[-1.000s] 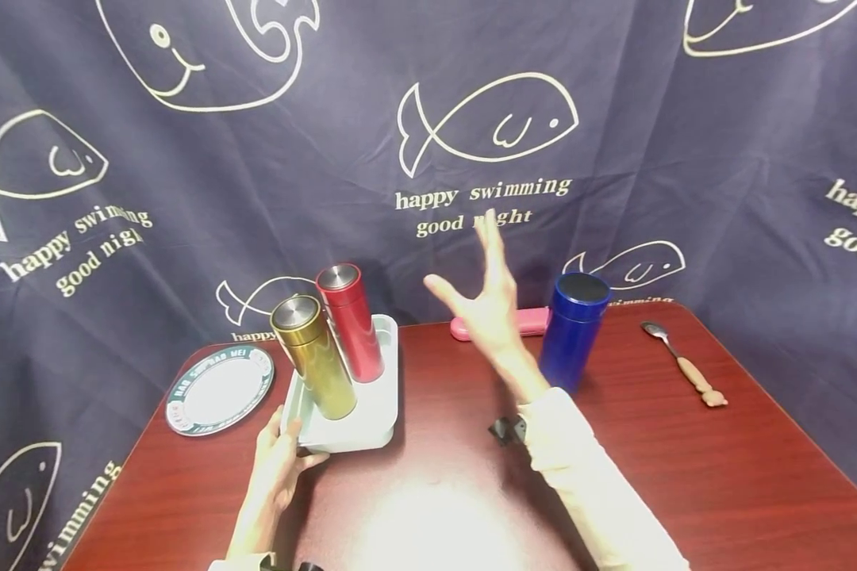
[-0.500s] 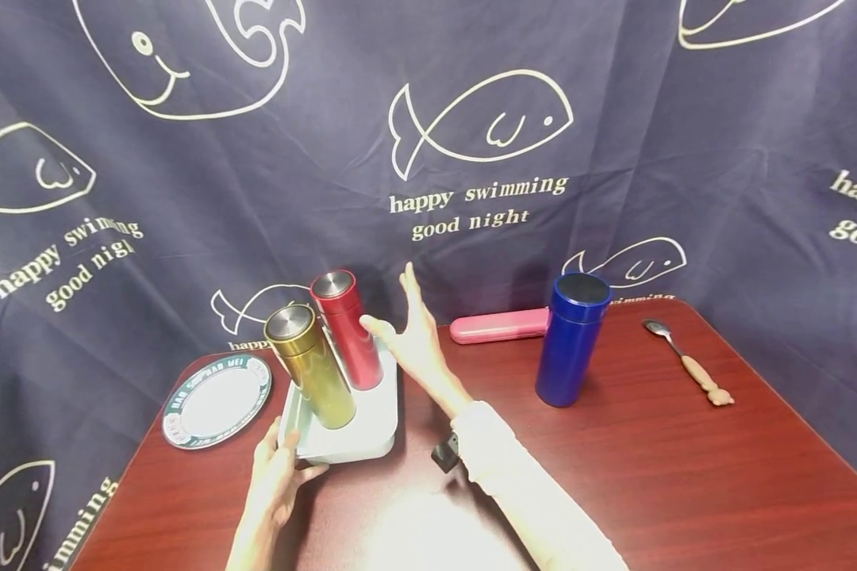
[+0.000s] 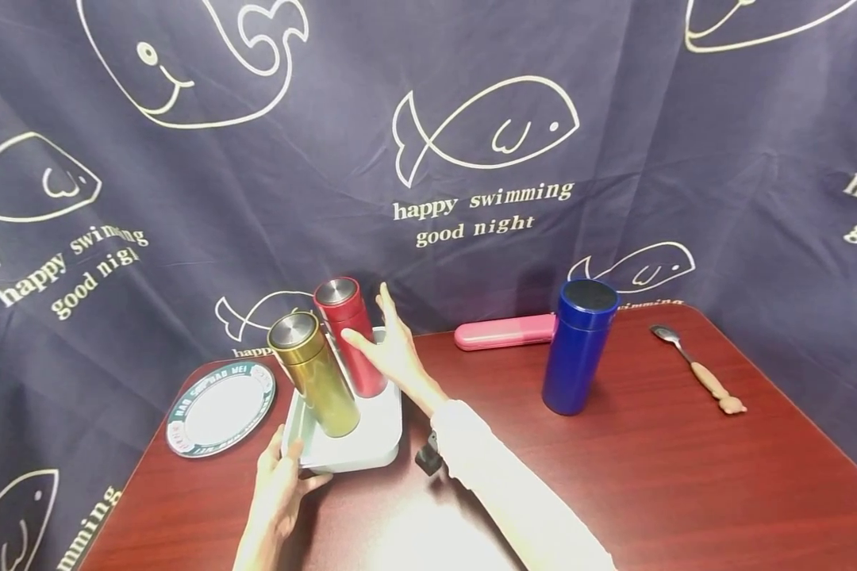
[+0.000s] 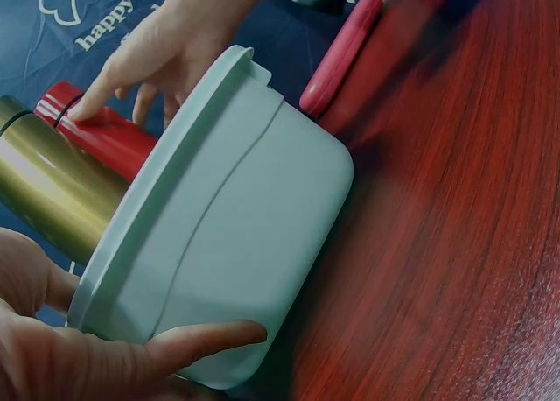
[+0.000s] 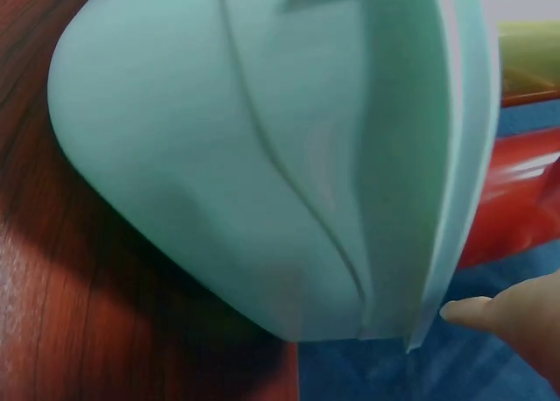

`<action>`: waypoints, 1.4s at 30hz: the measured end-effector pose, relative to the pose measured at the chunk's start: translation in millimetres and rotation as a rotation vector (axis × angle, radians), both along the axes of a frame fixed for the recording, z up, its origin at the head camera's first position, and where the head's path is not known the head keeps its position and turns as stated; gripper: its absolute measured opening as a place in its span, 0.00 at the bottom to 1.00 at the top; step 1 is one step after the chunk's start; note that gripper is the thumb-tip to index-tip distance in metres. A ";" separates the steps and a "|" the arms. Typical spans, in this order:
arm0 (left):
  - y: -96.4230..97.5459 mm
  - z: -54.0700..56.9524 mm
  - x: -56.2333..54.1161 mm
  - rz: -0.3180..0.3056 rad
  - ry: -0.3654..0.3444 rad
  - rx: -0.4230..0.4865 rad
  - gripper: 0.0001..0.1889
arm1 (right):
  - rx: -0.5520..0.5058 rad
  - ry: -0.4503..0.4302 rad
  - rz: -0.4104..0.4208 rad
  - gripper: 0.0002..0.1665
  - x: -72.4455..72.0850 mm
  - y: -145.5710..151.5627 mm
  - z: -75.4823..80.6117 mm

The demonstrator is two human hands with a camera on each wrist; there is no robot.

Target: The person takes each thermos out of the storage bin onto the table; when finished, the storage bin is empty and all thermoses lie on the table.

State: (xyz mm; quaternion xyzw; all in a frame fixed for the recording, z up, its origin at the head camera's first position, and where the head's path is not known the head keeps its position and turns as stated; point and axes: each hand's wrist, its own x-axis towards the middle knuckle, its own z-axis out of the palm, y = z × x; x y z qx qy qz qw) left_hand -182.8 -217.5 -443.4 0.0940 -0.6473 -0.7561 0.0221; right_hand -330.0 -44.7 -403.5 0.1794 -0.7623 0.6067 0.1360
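Observation:
A pale green plastic box with a raised rim stands at the table's left. A gold thermos and a red thermos rise upright within its rim, gold nearer. My left hand holds the box's near left corner; in the left wrist view one digit lies along the outer wall. My right hand is beside the red thermos, fingers extended upward and thumb crossing before it. Whether the thumb touches the thermos I cannot tell. In the right wrist view, a fingertip shows near the box's rim.
A plate with a green rim lies left of the box. On the right stands a blue thermos, with a pink case behind it. Farther right lies a spoon with a wooden handle. A printed curtain hangs behind the table.
My right hand has moved left and down, from near the pink case to the red thermos. My left hand stays at the box's corner.

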 end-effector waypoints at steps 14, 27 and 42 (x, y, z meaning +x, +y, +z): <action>9.1 0.4 -1.6 -0.012 0.005 0.000 0.28 | 0.056 -0.022 0.031 0.57 -6.8 -4.3 -1.6; 4.9 0.8 1.8 0.017 -0.009 0.000 0.26 | 0.013 0.018 0.012 0.48 -3.7 -12.9 -0.3; 0.8 3.1 -2.3 -0.004 -0.028 0.027 0.31 | -0.041 0.073 -0.066 0.46 -1.2 -1.0 15.2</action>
